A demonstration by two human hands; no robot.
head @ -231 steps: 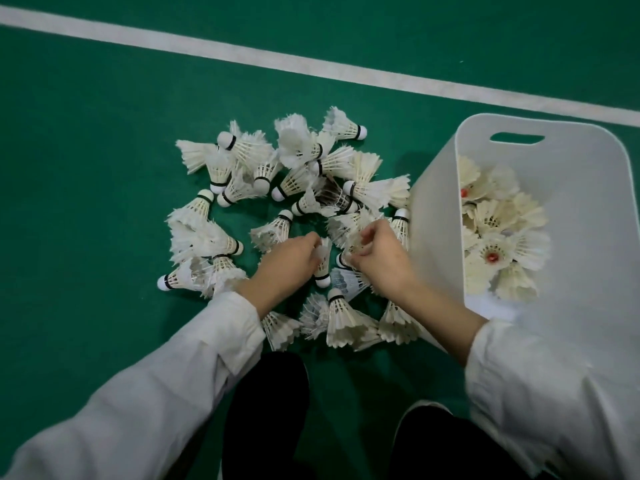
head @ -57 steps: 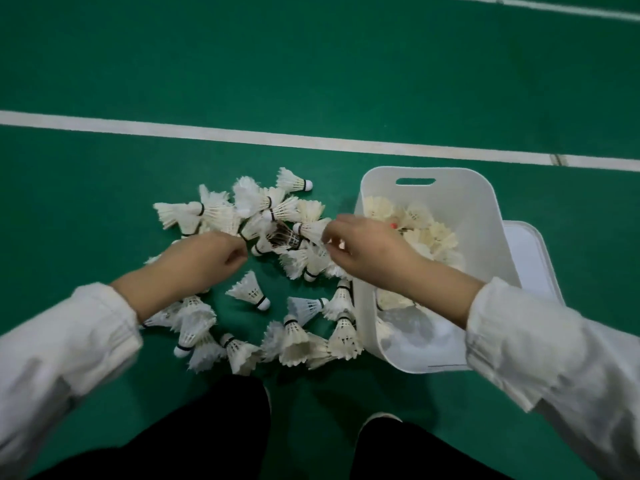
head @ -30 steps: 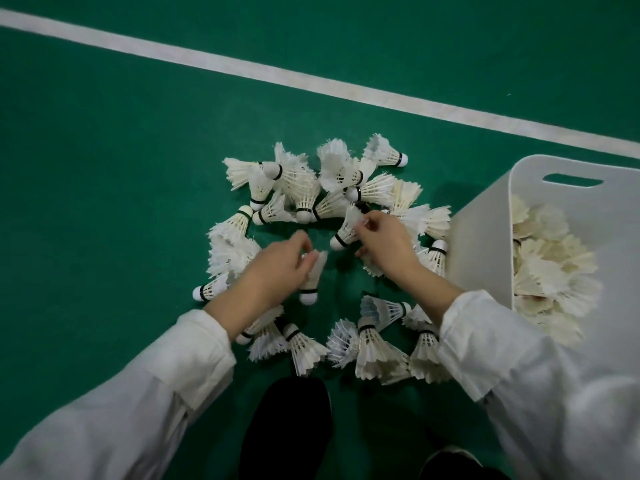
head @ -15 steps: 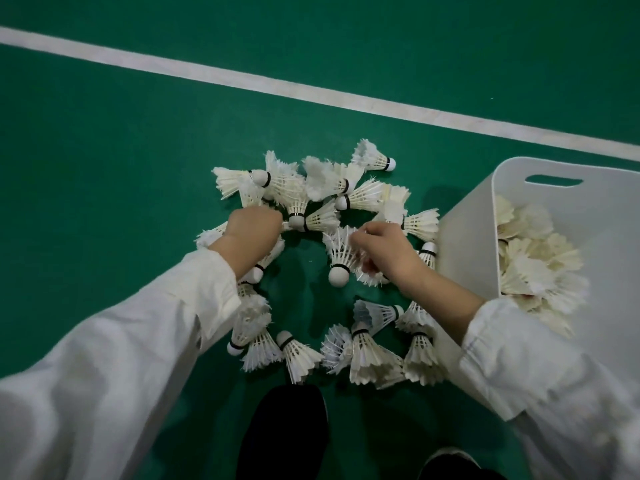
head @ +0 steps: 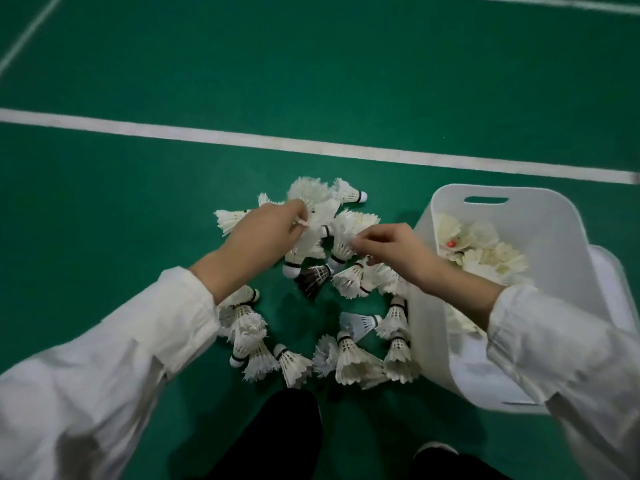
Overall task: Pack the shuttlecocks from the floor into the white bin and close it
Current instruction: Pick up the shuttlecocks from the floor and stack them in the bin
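Observation:
Several white feather shuttlecocks (head: pixel 346 355) lie in a loose ring on the green floor, with one dark shuttlecock (head: pixel 313 277) near the middle. My left hand (head: pixel 263 233) pinches the feathers of a shuttlecock (head: pixel 304 247) that hangs cork-down over the pile's far side. My right hand (head: pixel 391 251) grips another shuttlecock (head: pixel 341 251) by its feathers, just left of the white bin (head: pixel 554 244). The bin stands open at the right, with several shuttlecocks inside (head: pixel 485 254).
The bin's white lid (head: pixel 620 296) lies on the floor behind the bin at the right. A white court line (head: pixel 207 135) crosses the floor beyond the pile. My dark-trousered knees (head: pixel 270 441) are at the bottom edge.
Both hands have moved to the far side of the pile and lifted shuttlecocks by the feathers. The camera has tilted up, so more floor and the lid show.

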